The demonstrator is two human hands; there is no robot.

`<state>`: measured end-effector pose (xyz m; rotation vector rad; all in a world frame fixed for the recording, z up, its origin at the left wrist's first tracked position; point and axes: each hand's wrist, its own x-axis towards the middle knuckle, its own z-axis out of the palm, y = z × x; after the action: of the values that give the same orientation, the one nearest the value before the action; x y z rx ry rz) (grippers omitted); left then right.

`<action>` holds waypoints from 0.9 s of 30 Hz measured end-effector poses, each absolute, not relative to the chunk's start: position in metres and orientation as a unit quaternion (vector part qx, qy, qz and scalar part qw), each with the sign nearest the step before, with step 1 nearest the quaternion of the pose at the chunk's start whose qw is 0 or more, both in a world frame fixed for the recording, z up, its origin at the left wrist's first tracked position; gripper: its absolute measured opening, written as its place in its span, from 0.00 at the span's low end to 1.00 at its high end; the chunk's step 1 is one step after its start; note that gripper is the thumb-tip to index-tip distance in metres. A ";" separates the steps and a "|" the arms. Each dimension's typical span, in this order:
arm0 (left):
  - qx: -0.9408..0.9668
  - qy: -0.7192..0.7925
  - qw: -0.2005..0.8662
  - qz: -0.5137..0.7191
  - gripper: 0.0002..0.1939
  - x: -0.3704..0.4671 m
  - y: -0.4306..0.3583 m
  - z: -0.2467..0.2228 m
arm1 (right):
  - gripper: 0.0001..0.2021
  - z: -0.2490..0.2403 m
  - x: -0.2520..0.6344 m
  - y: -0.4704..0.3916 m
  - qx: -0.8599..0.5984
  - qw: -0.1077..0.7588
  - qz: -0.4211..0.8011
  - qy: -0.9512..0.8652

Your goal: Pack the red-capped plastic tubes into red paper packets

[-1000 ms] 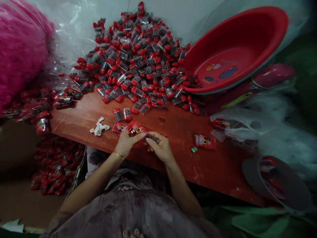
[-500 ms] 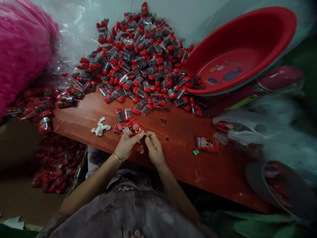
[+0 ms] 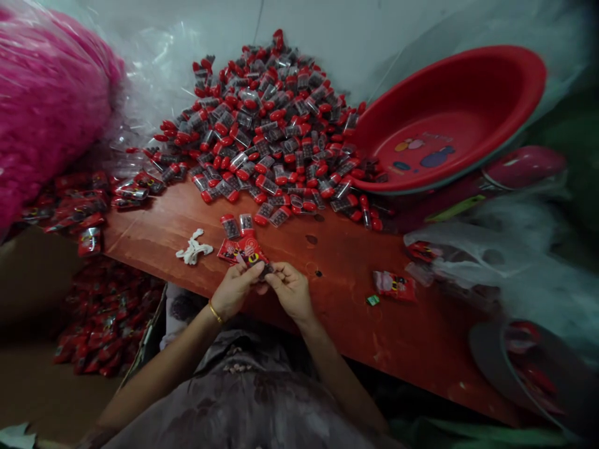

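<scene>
My left hand (image 3: 238, 289) is closed, pinching a small red printed packet (image 3: 251, 247) between thumb and fingers near the table's front edge. My right hand (image 3: 291, 290) meets it from the other side, fingertips pinched at the packet's near end. A dark bit shows between the two thumbs; I cannot make out what it is. Just beyond the packet lie two small clear containers with red caps, one of them a dark-filled container (image 3: 229, 226). Another red packet lies partly under the held one. A twisted white strip (image 3: 193, 247) rests to the left.
A large heap of red-capped containers (image 3: 276, 131) covers the table's back. A red basin (image 3: 468, 112) leans at its right. Filled red packets (image 3: 82, 202) lie left, with more in a carton (image 3: 105, 324) below. A packet (image 3: 394, 285) and a green scrap (image 3: 373, 300) lie right.
The view has tilted, so the table's things sit lower in the frame. My hands stay at the packet; the right fingertips have shifted and now press closer to my left thumb.
</scene>
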<state>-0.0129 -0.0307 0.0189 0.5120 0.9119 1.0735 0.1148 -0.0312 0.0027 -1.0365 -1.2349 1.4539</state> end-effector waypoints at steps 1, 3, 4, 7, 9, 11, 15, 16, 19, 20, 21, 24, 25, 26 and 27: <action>0.220 0.412 0.737 0.489 0.16 -0.014 -0.033 0.018 | 0.13 0.001 0.112 -0.030 -0.435 0.464 0.583 -0.505; 0.201 0.401 0.745 0.494 0.16 -0.018 -0.038 0.017 | 0.14 -0.001 0.105 -0.027 -0.453 0.456 0.564 -0.518; 0.194 0.396 0.749 0.494 0.15 -0.021 -0.040 0.016 | 0.16 -0.001 0.100 -0.024 -0.458 0.450 0.551 -0.533; 0.178 0.400 0.757 0.485 0.15 -0.043 -0.046 0.018 | 0.18 0.002 0.087 -0.004 -0.448 0.420 0.472 -0.632; 0.166 0.434 0.735 0.493 0.16 -0.068 -0.052 0.020 | 0.15 0.005 0.081 0.023 -0.424 0.386 0.363 -0.734; 0.138 0.490 0.679 0.529 0.16 -0.102 -0.059 0.020 | 0.14 0.005 0.081 0.056 -0.429 0.336 0.226 -0.807; 0.022 0.604 0.519 0.605 0.13 -0.187 -0.085 0.011 | 0.23 -0.011 0.097 0.104 -0.503 0.168 0.079 -0.844; -0.019 0.623 0.488 0.611 0.15 -0.208 -0.093 0.006 | 0.23 -0.017 0.103 0.105 -0.507 0.144 0.062 -0.848; -0.115 0.668 0.400 0.617 0.17 -0.256 -0.119 -0.013 | 0.20 -0.025 0.118 0.086 -0.544 0.135 0.015 -0.828; -0.114 0.665 0.428 0.601 0.17 -0.265 -0.126 -0.020 | 0.20 -0.025 0.121 0.075 -0.554 0.147 0.004 -0.820; -0.116 0.666 0.444 0.589 0.17 -0.270 -0.130 -0.025 | 0.19 -0.024 0.121 0.063 -0.551 0.162 -0.001 -0.819; -0.152 0.675 0.413 0.592 0.16 -0.262 -0.128 -0.031 | 0.18 -0.021 0.107 0.037 -0.482 0.193 0.022 -0.854; -0.163 0.678 0.376 0.610 0.14 -0.252 -0.123 -0.030 | 0.17 -0.021 0.100 0.032 -0.460 0.192 0.033 -0.866; -0.153 0.671 0.360 0.629 0.10 -0.239 -0.116 -0.027 | 0.17 -0.022 0.092 0.028 -0.445 0.187 0.043 -0.875; -0.123 0.664 0.353 0.648 0.06 -0.224 -0.109 -0.024 | 0.17 -0.023 0.085 0.026 -0.438 0.181 0.050 -0.879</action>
<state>-0.2243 -0.1090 -0.0239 -0.3172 1.7173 1.6752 0.0854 0.0257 -0.0232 -1.2376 -2.4817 0.1417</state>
